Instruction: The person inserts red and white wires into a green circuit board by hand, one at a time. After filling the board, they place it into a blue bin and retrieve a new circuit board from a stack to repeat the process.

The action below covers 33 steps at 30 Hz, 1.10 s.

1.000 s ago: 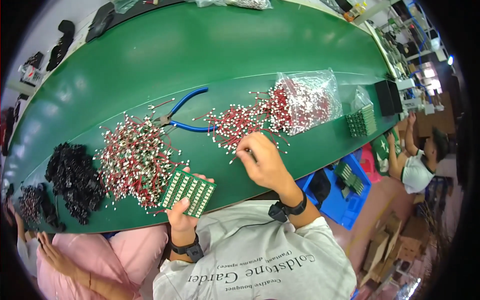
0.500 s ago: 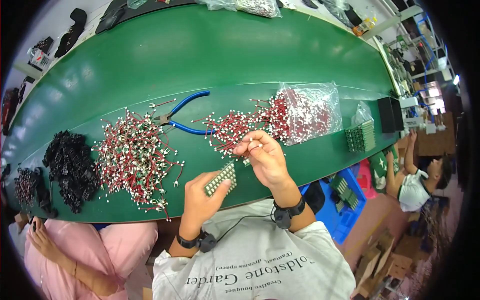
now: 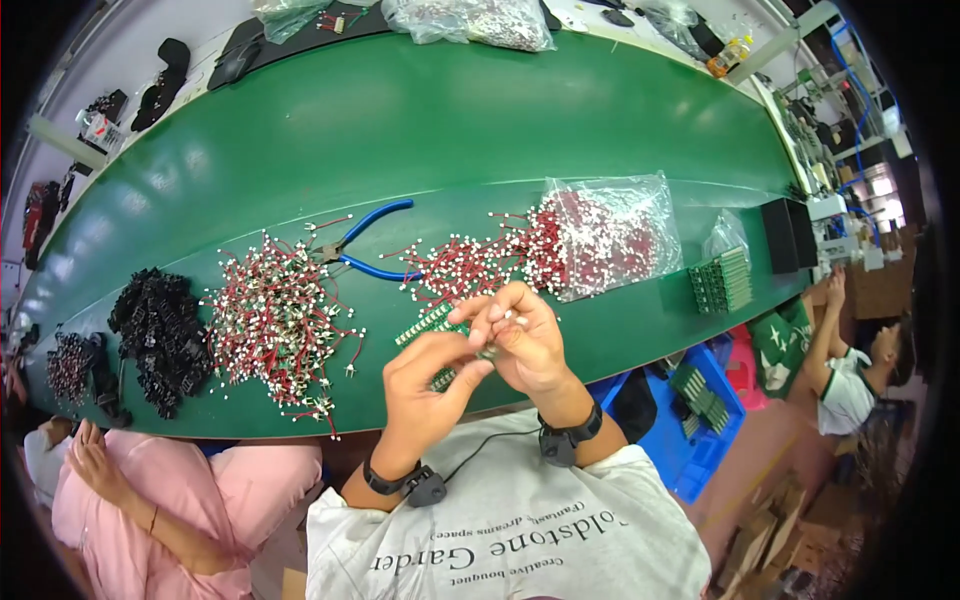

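Observation:
My left hand (image 3: pixel 428 380) holds a small green circuit board (image 3: pixel 428 325) edge-up over the near rim of the green table (image 3: pixel 400 130). My right hand (image 3: pixel 520 335) meets it from the right, fingertips pinching a small red-wired part with a white end against the board. Just beyond my hands lies a loose pile of red wires with white connectors (image 3: pixel 460 268), spilling from a clear plastic bag (image 3: pixel 610 235).
Blue-handled pliers (image 3: pixel 365 250) lie beyond a second heap of red wires (image 3: pixel 275 320). Black parts (image 3: pixel 160 335) are piled at the left. A stack of green boards (image 3: pixel 722 282) sits at the right. One person in pink sits at my left, another works at the far right.
My left hand has carried the green board from the table's near edge rightward and up to my right hand, which left the wire pile holding a part. Both hands now meet at the board.

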### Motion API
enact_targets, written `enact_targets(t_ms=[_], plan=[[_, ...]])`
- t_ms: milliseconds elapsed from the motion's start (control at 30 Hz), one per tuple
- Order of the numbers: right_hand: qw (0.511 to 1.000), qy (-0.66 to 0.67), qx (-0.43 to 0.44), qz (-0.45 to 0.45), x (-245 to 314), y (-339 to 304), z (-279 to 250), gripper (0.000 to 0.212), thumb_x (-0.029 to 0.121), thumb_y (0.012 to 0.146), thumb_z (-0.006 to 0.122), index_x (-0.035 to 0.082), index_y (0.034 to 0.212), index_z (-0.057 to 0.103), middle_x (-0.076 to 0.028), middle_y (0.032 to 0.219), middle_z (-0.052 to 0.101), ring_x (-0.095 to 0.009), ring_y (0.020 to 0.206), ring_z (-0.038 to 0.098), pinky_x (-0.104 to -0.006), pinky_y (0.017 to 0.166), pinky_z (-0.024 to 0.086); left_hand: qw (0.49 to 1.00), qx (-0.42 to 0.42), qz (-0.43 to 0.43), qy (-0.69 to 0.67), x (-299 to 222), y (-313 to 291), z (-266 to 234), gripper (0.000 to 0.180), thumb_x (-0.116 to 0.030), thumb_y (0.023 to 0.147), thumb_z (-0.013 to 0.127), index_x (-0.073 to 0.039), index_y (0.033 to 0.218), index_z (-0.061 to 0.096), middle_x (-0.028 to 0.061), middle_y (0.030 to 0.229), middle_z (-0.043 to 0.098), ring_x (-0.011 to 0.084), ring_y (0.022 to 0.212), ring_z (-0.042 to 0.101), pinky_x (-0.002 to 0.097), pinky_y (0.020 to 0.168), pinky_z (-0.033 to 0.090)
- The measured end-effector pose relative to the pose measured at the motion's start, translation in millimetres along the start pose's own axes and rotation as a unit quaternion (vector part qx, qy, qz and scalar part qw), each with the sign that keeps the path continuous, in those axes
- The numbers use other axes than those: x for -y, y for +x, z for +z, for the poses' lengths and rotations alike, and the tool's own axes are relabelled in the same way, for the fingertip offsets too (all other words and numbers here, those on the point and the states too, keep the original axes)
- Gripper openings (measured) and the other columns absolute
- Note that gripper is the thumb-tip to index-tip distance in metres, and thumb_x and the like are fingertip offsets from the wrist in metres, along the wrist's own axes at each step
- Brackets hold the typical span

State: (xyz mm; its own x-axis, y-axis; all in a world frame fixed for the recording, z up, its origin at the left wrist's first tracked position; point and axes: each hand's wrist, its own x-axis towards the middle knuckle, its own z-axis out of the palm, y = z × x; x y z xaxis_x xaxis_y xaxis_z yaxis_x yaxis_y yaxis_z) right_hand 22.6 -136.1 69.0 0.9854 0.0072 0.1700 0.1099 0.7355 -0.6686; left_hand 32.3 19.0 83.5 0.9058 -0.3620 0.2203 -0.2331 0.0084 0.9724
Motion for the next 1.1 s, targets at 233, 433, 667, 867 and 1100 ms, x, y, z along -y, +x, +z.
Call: enact_targets(t_ms=[233, 433, 667, 867, 1100], plan=[[0.992, -0.118, -0.027, -0.043, -8, -8, -7, 0.012, 0.012, 0.097, 0.06, 0.005, 0.102, 0.051, -0.016, 0.094, 0.066, -0.03, 0.111, 0.061, -0.0417, 0.097, 0.048, 0.983, 0.004, -0.076, -0.168, 16, -1, -1, 0.022, 0.01, 0.085, 0.066, 0.009, 0.107, 0.062, 0.0127, 0.105, 0.065, 0.0167, 0.093, 0.065, 0.0285, 0.083, 0.055], [0.999, 0.006, -0.042, 0.032, -10, 9, -2, 0.012, 0.012, 0.095, 0.06, 0.008, 0.101, 0.051, -0.011, 0.087, 0.065, -0.029, 0.115, 0.058, -0.0417, 0.097, 0.047, 0.946, 0.018, -0.153, -0.286, 20, 9, -3, 0.029, 0.009, 0.084, 0.068, 0.006, 0.112, 0.06, 0.0114, 0.105, 0.065, 0.0153, 0.09, 0.066, 0.0264, 0.078, 0.056], [0.905, -0.418, -0.043, -0.069, -1, -4, -10, 0.035, 0.014, 0.088, 0.07, 0.001, 0.119, 0.059, -0.011, 0.111, 0.064, -0.02, 0.106, 0.061, -0.0343, 0.095, 0.048, 0.909, -0.065, -0.194, -0.363, 34, 11, 10, 0.021, 0.006, 0.086, 0.068, 0.001, 0.099, 0.054, 0.0133, 0.097, 0.065, 0.0174, 0.085, 0.066, 0.0283, 0.073, 0.057], [0.832, -0.522, -0.001, -0.186, -10, -15, -16, 0.022, 0.008, 0.082, 0.073, 0.002, 0.103, 0.069, -0.011, 0.106, 0.062, -0.026, 0.098, 0.06, -0.0358, 0.084, 0.05, 0.882, -0.038, -0.212, -0.419, 55, 7, 4, 0.017, -0.006, 0.092, 0.067, -0.007, 0.096, 0.051, 0.0067, 0.092, 0.063, 0.0164, 0.082, 0.064, 0.0294, 0.071, 0.055], [0.9, -0.424, 0.018, -0.099, 6, -15, -19, 0.021, 0.007, 0.093, 0.061, 0.0, 0.112, 0.066, -0.011, 0.099, 0.063, -0.021, 0.091, 0.061, -0.0339, 0.081, 0.05, 0.93, 0.028, -0.169, -0.325, 41, 11, -9, 0.036, -0.002, 0.085, 0.071, 0.0, 0.117, 0.056, 0.0079, 0.1, 0.062, 0.0163, 0.084, 0.062, 0.0288, 0.073, 0.054]])
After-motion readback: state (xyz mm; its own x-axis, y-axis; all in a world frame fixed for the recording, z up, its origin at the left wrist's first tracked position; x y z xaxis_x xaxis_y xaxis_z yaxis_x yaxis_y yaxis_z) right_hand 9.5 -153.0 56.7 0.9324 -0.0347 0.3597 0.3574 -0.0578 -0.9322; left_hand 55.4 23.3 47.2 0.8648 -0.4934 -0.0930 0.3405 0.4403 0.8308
